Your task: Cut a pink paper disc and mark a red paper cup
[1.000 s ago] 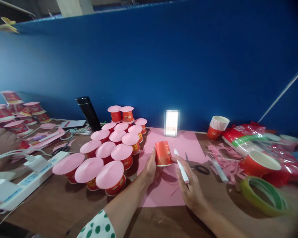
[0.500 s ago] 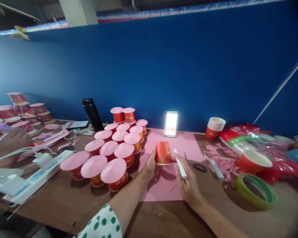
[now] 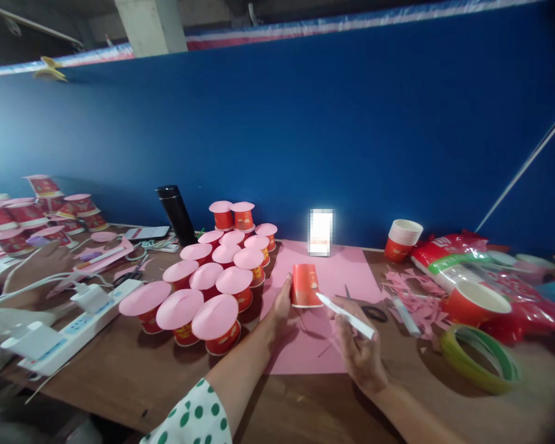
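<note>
A red paper cup [image 3: 304, 285] stands upside down on a pink sheet of paper [image 3: 337, 271]. My left hand [image 3: 280, 306] grips its left side. My right hand [image 3: 358, 350] holds a white pen [image 3: 346, 316], its tip touching the cup's lower right rim. To the left stands a cluster of several red cups topped with pink paper discs [image 3: 213, 271]. Black scissors [image 3: 369, 310] lie on the sheet's right edge.
A black flask [image 3: 177, 214] and a lit phone [image 3: 320, 232] stand by the blue wall. A cup stack [image 3: 402, 239], pink scraps [image 3: 414, 296], plastic packs [image 3: 462, 262], an open red cup [image 3: 476, 302] and green tape [image 3: 481, 359] lie right. Another person's hand [image 3: 39, 268] and a power strip [image 3: 69, 324] are left.
My right hand has tilted the pen from nearly upright to slanting, bringing its tip down to the cup's rim. The other person's hand at left has shifted right.
</note>
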Demonstrator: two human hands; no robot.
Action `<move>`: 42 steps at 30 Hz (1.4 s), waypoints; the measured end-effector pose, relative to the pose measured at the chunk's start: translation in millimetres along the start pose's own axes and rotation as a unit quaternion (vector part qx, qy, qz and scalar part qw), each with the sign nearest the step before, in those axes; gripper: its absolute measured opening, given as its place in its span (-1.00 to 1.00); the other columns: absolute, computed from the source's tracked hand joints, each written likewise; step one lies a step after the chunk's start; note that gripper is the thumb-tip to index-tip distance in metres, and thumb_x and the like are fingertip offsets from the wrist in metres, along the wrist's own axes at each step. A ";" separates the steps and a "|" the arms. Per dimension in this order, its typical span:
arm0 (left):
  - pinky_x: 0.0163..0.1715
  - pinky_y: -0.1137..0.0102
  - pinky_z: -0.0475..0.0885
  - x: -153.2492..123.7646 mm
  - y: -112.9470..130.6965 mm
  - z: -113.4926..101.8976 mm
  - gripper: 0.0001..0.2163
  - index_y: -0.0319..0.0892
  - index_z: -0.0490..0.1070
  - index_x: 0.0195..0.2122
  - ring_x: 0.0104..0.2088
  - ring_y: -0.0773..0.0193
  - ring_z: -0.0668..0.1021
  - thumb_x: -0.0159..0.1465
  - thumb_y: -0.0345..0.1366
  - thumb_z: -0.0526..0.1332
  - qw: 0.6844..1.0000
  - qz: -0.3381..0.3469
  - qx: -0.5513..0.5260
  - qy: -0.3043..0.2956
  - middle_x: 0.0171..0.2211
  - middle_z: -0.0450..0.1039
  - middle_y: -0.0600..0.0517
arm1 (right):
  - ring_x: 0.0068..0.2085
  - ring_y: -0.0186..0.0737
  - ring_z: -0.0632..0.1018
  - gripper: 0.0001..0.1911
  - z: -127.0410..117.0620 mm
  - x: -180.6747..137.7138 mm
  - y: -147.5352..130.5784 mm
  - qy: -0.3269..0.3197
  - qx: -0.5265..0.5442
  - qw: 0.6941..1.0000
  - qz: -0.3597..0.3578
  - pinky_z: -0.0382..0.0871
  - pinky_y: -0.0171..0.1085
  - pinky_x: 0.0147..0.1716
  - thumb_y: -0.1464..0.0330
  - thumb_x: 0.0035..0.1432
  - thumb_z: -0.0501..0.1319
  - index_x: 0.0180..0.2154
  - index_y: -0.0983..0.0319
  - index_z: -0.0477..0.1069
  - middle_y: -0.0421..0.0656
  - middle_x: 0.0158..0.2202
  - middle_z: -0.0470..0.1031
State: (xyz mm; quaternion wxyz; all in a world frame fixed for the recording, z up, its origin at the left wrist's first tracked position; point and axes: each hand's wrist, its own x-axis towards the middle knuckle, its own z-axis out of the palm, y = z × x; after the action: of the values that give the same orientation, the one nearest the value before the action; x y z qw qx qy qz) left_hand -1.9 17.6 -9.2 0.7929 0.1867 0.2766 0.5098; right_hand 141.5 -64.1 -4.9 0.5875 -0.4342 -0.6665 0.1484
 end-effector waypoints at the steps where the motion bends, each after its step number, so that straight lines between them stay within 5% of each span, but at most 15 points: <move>1: -0.13 0.26 0.45 0.2 -0.3 -0.3 -0.55 -0.38 0.43 -0.11 -0.22 0.09 0.59 0.29 -0.04 0.03 1.000 -0.001 -0.001 -0.004 -0.27 0.55 -0.22 | -0.20 -0.04 0.53 -0.72 0.6 -1.0 2.2 0.002 -0.001 1.000 0.002 0.46 -0.08 -0.22 0.25 0.26 0.05 -0.13 0.18 0.46 -0.01 -0.24 0.52; 10: -0.13 0.25 0.45 -3.0 -0.4 0.1 -0.49 -0.40 0.44 -0.14 -0.20 0.06 0.58 0.26 0.03 0.04 0.999 -0.019 0.027 0.011 -0.27 0.54 -0.26 | -0.54 -0.35 0.37 -0.74 5.2 -0.4 5.8 0.032 0.101 0.988 0.110 0.29 -0.35 -0.60 0.23 0.27 0.05 -0.21 0.24 0.41 -0.18 -0.46 0.42; 20: -0.11 0.26 0.44 -3.1 -0.5 1.7 -0.52 -0.37 0.45 -0.17 -0.17 0.05 0.58 0.29 0.01 0.01 0.999 -0.010 0.036 0.010 -0.28 0.55 -0.21 | -0.45 -0.29 0.41 -0.71 4.7 3.4 1.1 0.043 0.093 0.989 0.105 0.33 -0.29 -0.43 0.20 0.31 -0.02 -0.28 0.21 0.37 -0.20 -0.49 0.38; 35: -0.13 0.23 0.45 -3.0 -0.7 0.9 -0.53 -0.35 0.43 -0.10 -0.22 0.07 0.59 0.26 0.01 0.06 0.999 -0.015 0.023 0.016 -0.27 0.55 -0.21 | -0.61 -0.40 0.26 -0.58 12.0 2.7 5.1 0.029 0.170 0.963 0.207 0.19 -0.39 -0.64 0.08 0.22 0.08 -0.54 0.22 0.22 -0.31 -0.67 0.16; 42: -0.15 0.25 0.46 -7.8 1.1 7.2 -0.49 -0.39 0.44 -0.13 -0.28 0.09 0.59 0.30 0.01 -0.03 0.998 -0.018 0.056 0.038 -0.34 0.55 -0.21 | -0.64 -0.44 0.22 -0.74 12.8 3.9 0.6 0.018 0.175 0.959 0.220 0.11 -0.45 -0.71 0.15 0.19 0.13 -0.38 0.21 0.26 -0.36 -0.63 0.14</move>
State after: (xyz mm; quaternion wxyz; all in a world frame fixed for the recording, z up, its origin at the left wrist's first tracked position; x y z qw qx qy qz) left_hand -0.7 10.8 -1.1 0.7793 0.2060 0.3380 0.4858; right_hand 130.4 -56.8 -6.1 0.6193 -0.4633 -0.5069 0.3806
